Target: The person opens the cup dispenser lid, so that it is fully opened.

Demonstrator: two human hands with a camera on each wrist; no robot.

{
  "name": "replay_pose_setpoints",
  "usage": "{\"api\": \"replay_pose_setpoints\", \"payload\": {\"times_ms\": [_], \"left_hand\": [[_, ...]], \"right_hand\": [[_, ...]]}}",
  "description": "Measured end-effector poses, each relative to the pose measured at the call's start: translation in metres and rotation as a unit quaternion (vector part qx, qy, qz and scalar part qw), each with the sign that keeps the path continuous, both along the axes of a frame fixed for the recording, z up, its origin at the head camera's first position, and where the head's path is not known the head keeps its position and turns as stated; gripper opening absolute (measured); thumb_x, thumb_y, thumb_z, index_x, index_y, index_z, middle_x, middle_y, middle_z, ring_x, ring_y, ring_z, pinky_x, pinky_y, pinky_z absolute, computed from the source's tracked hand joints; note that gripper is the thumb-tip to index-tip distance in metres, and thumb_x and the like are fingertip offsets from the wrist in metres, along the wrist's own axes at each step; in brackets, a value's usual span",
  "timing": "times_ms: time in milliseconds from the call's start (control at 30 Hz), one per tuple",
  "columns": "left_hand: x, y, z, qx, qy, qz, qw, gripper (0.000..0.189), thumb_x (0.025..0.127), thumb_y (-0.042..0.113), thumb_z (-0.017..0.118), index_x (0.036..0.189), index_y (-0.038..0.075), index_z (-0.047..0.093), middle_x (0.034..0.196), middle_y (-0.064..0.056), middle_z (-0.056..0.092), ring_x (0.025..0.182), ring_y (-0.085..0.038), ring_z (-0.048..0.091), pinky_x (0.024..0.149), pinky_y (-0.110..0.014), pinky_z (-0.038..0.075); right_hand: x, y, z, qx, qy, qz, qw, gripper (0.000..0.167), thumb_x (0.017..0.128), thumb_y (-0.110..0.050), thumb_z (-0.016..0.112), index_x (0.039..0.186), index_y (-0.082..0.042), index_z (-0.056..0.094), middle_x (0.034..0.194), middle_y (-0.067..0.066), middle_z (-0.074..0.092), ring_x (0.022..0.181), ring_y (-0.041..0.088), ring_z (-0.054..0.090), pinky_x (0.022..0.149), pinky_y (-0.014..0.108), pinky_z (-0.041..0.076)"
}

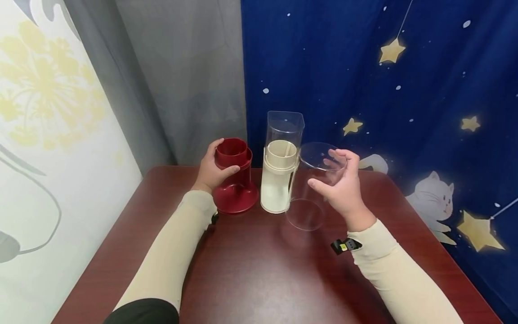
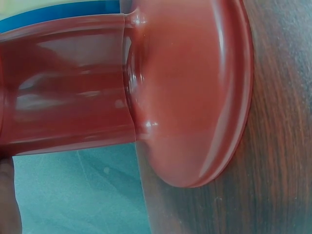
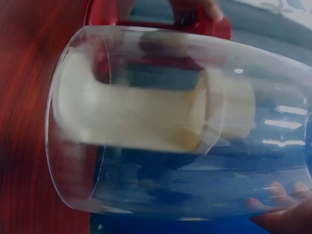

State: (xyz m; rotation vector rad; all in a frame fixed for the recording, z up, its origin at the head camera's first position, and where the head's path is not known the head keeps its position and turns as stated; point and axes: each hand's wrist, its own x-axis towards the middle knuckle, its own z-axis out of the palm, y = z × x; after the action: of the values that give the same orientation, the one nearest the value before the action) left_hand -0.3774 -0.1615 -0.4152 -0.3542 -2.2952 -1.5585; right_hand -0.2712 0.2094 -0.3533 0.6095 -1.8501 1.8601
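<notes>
In the head view my left hand grips the upper part of a red plastic piece, its thumb across the front. That piece has a cup-like top, a column and a wide round base on the table; the left wrist view shows the column and base close up. My right hand holds a clear round canister near its upper rim, fingers on the far side. Whether the canister's bottom touches the table I cannot tell. Between the hands stands a cream cylinder with a raised collar on top.
A clear squarish container rises behind the cream cylinder. All stand near the far edge of the dark red wooden table. Behind it hang a grey curtain and a blue curtain with stars; a patterned white surface borders the left side.
</notes>
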Motion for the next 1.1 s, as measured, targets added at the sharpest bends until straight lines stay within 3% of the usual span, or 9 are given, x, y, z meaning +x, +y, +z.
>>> {"api": "replay_pose_setpoints", "payload": {"times_ms": [500, 767, 900, 1000, 1100], "left_hand": [[0.001, 0.0, 0.002, 0.006, -0.01, 0.003, 0.9999, 0.097, 0.08, 0.034, 0.092, 0.159, 0.04, 0.035, 0.157, 0.0, 0.049, 0.139, -0.027, 0.05, 0.101, -0.055, 0.058], [0.001, 0.003, 0.001, 0.007, -0.009, 0.0, 0.9999, 0.097, 0.081, 0.034, 0.092, 0.159, 0.038, 0.035, 0.157, 0.0, 0.049, 0.139, -0.027, 0.05, 0.101, -0.054, 0.058], [0.001, 0.002, 0.002, 0.004, -0.008, 0.001, 1.0, 0.097, 0.081, 0.034, 0.092, 0.159, 0.037, 0.035, 0.158, -0.001, 0.049, 0.14, -0.027, 0.05, 0.101, -0.054, 0.058], [0.001, 0.001, 0.002, 0.001, -0.008, 0.004, 1.0, 0.097, 0.081, 0.034, 0.092, 0.159, 0.037, 0.035, 0.158, -0.001, 0.049, 0.139, -0.027, 0.05, 0.101, -0.054, 0.058], [0.001, 0.001, 0.002, 0.001, -0.008, 0.004, 1.0, 0.098, 0.081, 0.033, 0.092, 0.16, 0.037, 0.035, 0.158, -0.002, 0.049, 0.139, -0.028, 0.05, 0.1, -0.055, 0.059]], "right_hand": [[-0.042, 0.026, -0.02, 0.0, 0.01, -0.074, 0.9972, 0.088, 0.072, 0.018, 0.084, 0.14, -0.008, 0.034, 0.145, 0.007, 0.042, 0.133, 0.024, 0.046, 0.084, 0.021, 0.061], [-0.057, 0.028, -0.035, 0.021, -0.019, -0.108, 0.9937, 0.091, 0.075, 0.01, 0.087, 0.144, 0.001, 0.029, 0.141, 0.015, 0.043, 0.128, 0.02, 0.052, 0.082, 0.017, 0.06], [-0.065, 0.028, -0.04, 0.036, -0.038, -0.125, 0.9908, 0.094, 0.076, 0.005, 0.09, 0.147, 0.001, 0.029, 0.144, 0.02, 0.045, 0.113, 0.016, 0.063, 0.083, 0.017, 0.06], [-0.07, 0.028, -0.045, 0.04, -0.051, -0.129, 0.9895, 0.092, 0.077, 0.002, 0.091, 0.146, 0.0, 0.029, 0.143, 0.02, 0.048, 0.101, 0.021, 0.07, 0.084, 0.021, 0.061], [-0.076, 0.029, -0.052, 0.07, -0.069, -0.157, 0.9827, 0.093, 0.078, -0.007, 0.093, 0.147, -0.002, 0.031, 0.147, 0.019, 0.048, 0.119, 0.023, 0.066, 0.097, 0.027, 0.059]]}}
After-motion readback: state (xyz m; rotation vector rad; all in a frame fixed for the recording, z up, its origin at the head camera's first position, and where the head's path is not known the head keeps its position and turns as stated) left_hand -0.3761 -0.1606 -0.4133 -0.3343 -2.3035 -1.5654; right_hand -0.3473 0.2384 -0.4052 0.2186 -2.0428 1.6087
